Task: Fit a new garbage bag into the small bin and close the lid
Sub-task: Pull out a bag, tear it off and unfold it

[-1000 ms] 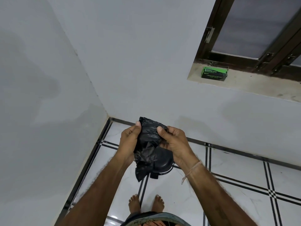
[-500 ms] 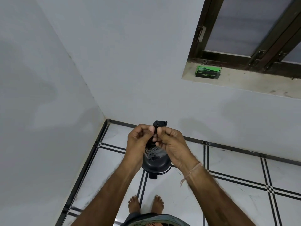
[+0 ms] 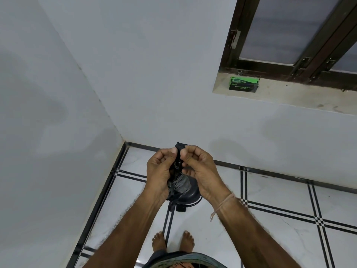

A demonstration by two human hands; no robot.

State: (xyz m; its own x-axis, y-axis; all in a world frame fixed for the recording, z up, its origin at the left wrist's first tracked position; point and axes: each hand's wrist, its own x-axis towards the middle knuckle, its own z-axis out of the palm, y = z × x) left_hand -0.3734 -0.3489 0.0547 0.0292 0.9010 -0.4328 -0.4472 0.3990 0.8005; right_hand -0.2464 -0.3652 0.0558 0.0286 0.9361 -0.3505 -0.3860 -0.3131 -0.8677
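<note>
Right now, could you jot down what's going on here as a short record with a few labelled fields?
left hand: pinching the bunched black garbage bag near its top edge
right hand: pinching the same edge, opposite the left
bag state: crumpled, not opened
small black bin: on the tiled floor below the hands, mostly hidden
green garbage bag box: on the window sill
progress: bag not in bin yet

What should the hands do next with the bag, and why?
Probably rub the top edge apart between the thumbs to find the mouth. The bag is bunched between the left hand and right hand, both thumbs pinching its top edge, and no opening shows. The bin stands on the floor right below, and the bag is not yet in it.
</note>
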